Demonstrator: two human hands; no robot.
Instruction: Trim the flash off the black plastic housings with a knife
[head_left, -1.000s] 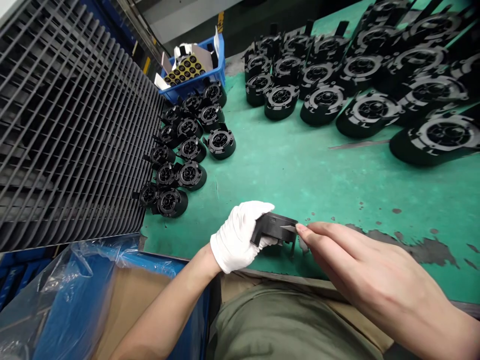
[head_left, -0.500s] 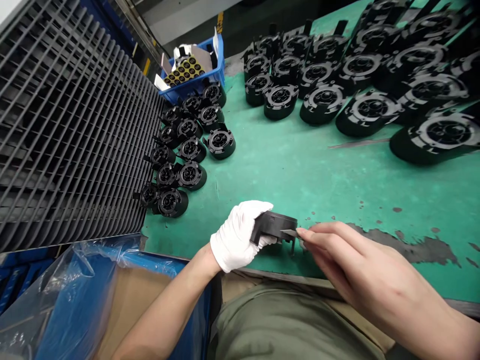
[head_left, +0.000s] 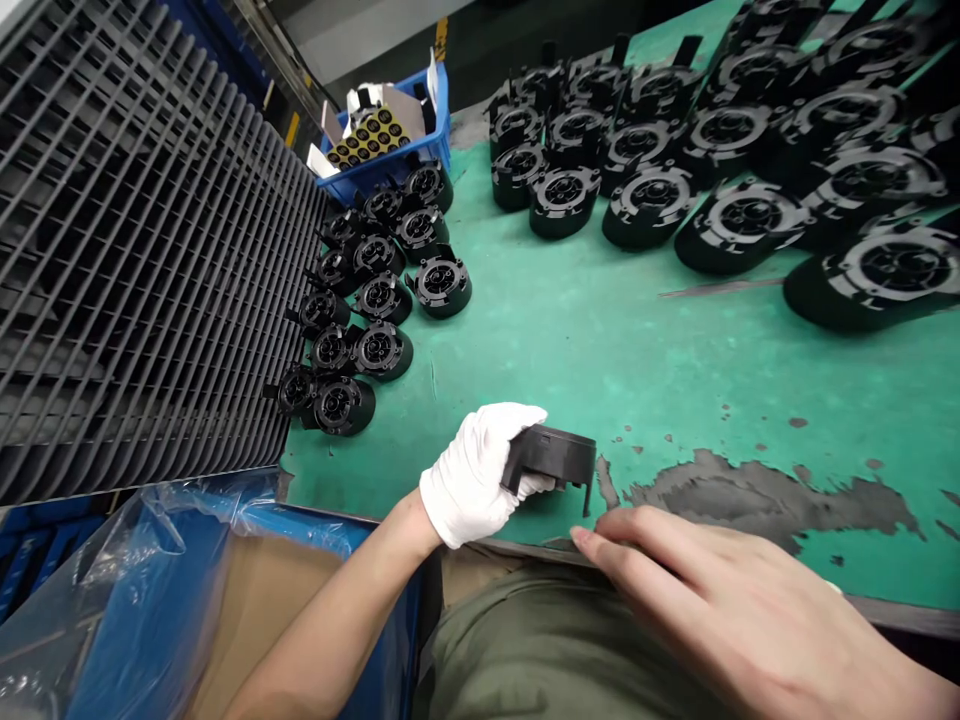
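Observation:
My left hand (head_left: 480, 475), in a white glove, is closed around a round black plastic housing (head_left: 559, 455), tilted just above the green tabletop near its front edge. A thin leg sticks down from the housing's right side. My bare right hand (head_left: 697, 590) is lower and to the right, apart from the housing, over the table's front edge. Its fingers are drawn together, and whatever lies between thumb and fingers is hidden. To the left stands a group of similar black housings (head_left: 379, 350), ring faces up.
More black housings (head_left: 742, 225) stand in rows at the back right. A blue bin (head_left: 382, 165) with black round stickers on yellow sheets sits at the back left. A dark grid rack (head_left: 150, 260) borders the table's left side; below it is a plastic-lined blue box (head_left: 180, 580).
My right hand has drawn down away from the housing. The thin pointed blade it held against the housing's side no longer shows. My left hand holds nearly still.

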